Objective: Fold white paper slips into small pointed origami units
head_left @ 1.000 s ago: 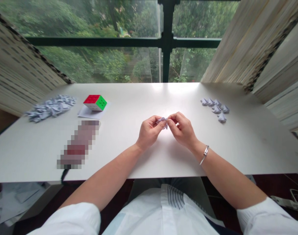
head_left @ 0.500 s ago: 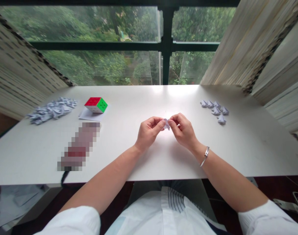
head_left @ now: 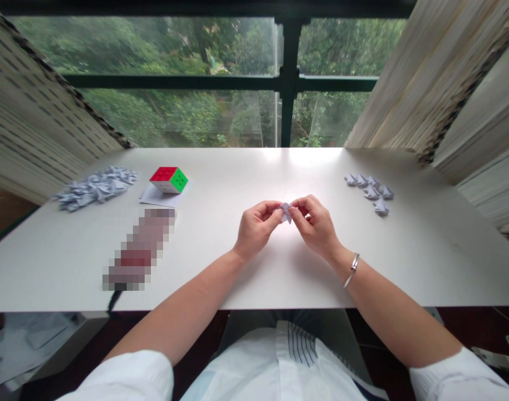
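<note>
One paper piece (head_left: 285, 211) is pinched between left hand (head_left: 257, 228) and right hand (head_left: 317, 225) over the counter (head_left: 238, 172); a small group (head_left: 371, 192) lies right, a heap (head_left: 96, 186) left, so folding looks midway

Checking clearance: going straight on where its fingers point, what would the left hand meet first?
The left hand would meet the folded paper piece it pinches, then probably the right hand.

A: How do the hands sit?
B: The left hand (head_left: 257, 228) and right hand (head_left: 317, 225) meet at the middle, fingers curled, thumb and forefinger tips pinched tight and nearly touching across the gap.
A: And the arms?
B: Both bare. The left forearm (head_left: 187, 312) and right forearm (head_left: 392, 312) angle inward, forming a V, with wrists low.
</note>
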A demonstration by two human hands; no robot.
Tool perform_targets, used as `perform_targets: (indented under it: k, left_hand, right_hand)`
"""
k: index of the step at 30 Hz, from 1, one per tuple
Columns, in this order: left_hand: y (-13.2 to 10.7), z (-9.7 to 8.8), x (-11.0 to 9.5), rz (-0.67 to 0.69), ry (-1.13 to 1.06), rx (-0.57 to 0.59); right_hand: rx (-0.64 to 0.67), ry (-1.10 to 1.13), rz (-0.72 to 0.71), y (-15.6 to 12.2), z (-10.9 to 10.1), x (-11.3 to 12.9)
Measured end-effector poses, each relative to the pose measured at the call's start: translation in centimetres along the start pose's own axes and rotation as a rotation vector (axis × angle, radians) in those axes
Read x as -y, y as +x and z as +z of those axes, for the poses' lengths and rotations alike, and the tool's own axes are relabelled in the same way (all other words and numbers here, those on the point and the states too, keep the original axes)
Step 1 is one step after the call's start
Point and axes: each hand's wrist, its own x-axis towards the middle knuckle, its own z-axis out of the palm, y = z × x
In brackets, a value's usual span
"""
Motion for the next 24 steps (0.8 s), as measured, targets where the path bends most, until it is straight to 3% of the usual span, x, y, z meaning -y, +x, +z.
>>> perform_targets:
  k: [13, 24]
  left_hand:
    - [-0.1, -0.34, 0.74, -0.015, 0.064, 0.103]
    - [0.1, -0.46, 0.67, -0.046, 0.122, 0.11]
  right_hand:
    - [0.037, 0.058, 0.073, 0.12, -0.33, 0.37]
    - [0.02, 0.098, 0.069, 0.01, -0.23, 0.7]
